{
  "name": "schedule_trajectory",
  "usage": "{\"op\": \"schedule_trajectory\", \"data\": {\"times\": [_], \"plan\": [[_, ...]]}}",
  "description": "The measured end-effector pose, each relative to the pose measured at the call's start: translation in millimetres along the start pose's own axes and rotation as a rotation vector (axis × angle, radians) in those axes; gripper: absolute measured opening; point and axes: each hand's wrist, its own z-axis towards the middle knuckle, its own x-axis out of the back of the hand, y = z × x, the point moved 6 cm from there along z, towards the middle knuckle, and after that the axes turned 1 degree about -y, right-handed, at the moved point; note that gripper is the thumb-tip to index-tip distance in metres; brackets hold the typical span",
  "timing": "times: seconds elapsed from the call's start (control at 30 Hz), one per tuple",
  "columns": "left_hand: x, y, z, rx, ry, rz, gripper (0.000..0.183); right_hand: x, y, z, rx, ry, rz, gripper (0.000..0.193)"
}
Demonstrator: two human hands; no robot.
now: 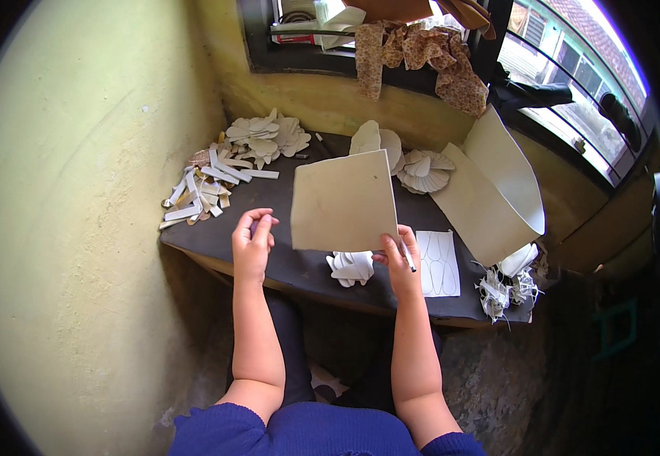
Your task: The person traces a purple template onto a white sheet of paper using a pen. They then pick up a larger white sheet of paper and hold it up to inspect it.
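A square beige sheet of stiff board is held up over the dark table, with my right hand gripping its lower right corner. A pen is also tucked between the fingers of that hand. My left hand hovers left of the sheet, apart from it, fingers curled in; a small dark purple spot shows there, too hidden to name. Below the sheet sits a small stack of white cut pieces. Right of my right hand lies a white paper with drawn oval outlines.
Fanned oval cutouts and a heap of white strips cover the table's left side. More ovals lie behind the sheet. A large curled beige sheet and shredded scraps occupy the right. A wall stands close at left.
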Motion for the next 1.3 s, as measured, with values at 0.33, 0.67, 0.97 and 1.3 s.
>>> {"op": "schedule_trajectory", "data": {"times": [0.33,0.67,0.97,1.3], "plan": [[-48.4,-38.4,-22.4,0.213,-0.429,0.816,0.046,27.4,-16.6,3.2,0.155,0.129,0.231,0.013],[-84.2,-60.6,-33.1,0.104,-0.412,0.866,0.076,51.4,-30.1,1.0,0.207,0.201,0.267,0.019],[-95.4,-79.6,-26.7,0.209,-0.454,0.432,0.061,57.8,-32.1,1.7,0.222,0.218,0.237,0.02],[-86.9,-66.3,-18.7,0.13,-0.443,0.111,0.044,52.8,-36.3,2.2,0.244,0.288,0.286,0.02]]}}
